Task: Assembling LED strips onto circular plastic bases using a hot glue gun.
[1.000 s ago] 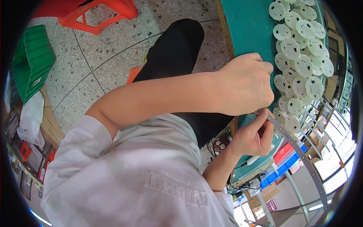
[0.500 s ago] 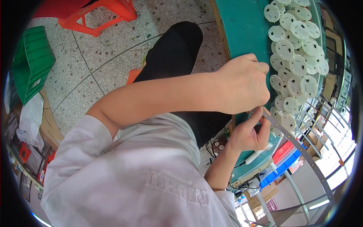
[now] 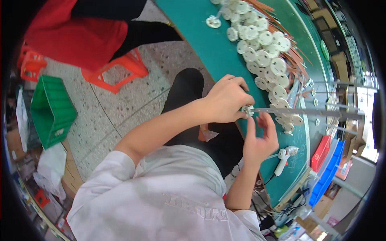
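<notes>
My left hand (image 3: pixel 229 100) is closed, its fingertips pinching a small white round part (image 3: pixel 247 110) above the bench edge. From that part a long, narrow grey strip (image 3: pixel 305 111) with small holes stretches away to the right. Just below, my right hand (image 3: pixel 261 140) has thumb and index finger apart, the other fingers curled. Its thumb tip is close to the white part; whether they touch I cannot tell. Beyond both hands, a pile of white slotted discs (image 3: pixel 263 58) lies on the green bench top (image 3: pixel 217 52).
Reddish-brown strips (image 3: pixel 297 60) lie behind the discs. A white glue gun (image 3: pixel 283 160) with a cord rests right of my hands, near red (image 3: pixel 321 154) and blue trays (image 3: pixel 327 172). At left are a red stool (image 3: pixel 116 76), a green crate (image 3: pixel 52 112) and a person in red (image 3: pixel 88 36).
The view has swung toward the left, bringing in the seated person and brown strips. My right hand's fingers have parted from the strip, and a white part now shows in my left fingertips.
</notes>
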`<control>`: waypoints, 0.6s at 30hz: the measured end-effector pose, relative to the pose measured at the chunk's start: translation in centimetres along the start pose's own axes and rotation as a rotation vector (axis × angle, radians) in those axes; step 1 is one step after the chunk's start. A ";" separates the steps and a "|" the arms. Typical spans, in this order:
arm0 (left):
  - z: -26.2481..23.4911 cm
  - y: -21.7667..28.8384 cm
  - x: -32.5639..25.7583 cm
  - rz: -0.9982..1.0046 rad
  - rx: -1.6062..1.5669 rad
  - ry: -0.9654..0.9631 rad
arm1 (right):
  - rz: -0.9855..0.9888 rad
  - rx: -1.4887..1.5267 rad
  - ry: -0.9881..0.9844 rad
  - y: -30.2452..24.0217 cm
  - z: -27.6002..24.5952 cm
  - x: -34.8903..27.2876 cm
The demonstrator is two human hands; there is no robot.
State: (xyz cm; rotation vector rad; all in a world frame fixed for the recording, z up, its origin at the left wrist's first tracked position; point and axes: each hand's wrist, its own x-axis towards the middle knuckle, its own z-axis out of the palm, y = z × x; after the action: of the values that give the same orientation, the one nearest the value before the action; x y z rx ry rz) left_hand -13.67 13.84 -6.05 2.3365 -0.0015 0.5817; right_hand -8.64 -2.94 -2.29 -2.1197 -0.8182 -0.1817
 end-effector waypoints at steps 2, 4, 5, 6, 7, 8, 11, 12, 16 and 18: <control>0.1 0.4 -0.1 -0.024 0.047 0.094 | -0.053 0.043 0.167 1.0 -3.5 -0.8; -0.1 0.5 -0.1 -0.031 0.032 0.066 | 0.030 -0.384 0.265 2.8 -9.2 -1.1; -0.2 0.5 -0.1 -0.037 0.025 0.068 | 0.108 -0.515 0.200 3.0 -11.5 -1.0; -0.3 0.5 0.1 -0.045 0.016 0.077 | 0.121 -0.509 0.210 4.7 -13.6 -1.9; -0.4 0.6 0.3 -0.034 0.024 0.065 | 0.150 -0.714 0.105 6.8 -15.6 -3.2; -0.5 0.7 0.4 -0.031 0.027 0.073 | 0.180 -0.917 -0.006 8.6 -16.6 -4.0; -0.4 0.9 0.3 -0.023 0.028 0.066 | 0.417 -0.839 -0.122 11.9 -16.6 -5.5; -0.4 0.9 0.4 -0.029 0.034 0.048 | 0.432 -0.832 -0.122 11.5 -16.6 -5.1; -0.6 1.2 0.8 -0.035 0.064 -0.001 | 0.405 -0.700 -0.154 11.6 -16.4 -3.0; -0.6 1.5 1.1 -0.035 0.071 -0.029 | 0.422 -0.749 -0.154 11.7 -16.2 -2.2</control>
State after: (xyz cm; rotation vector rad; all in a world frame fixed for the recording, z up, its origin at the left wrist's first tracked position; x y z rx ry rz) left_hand -13.13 13.34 -4.24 2.4086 0.0478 0.5383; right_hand -0.74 -21.32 -0.51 -2.9893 -0.3867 -0.1078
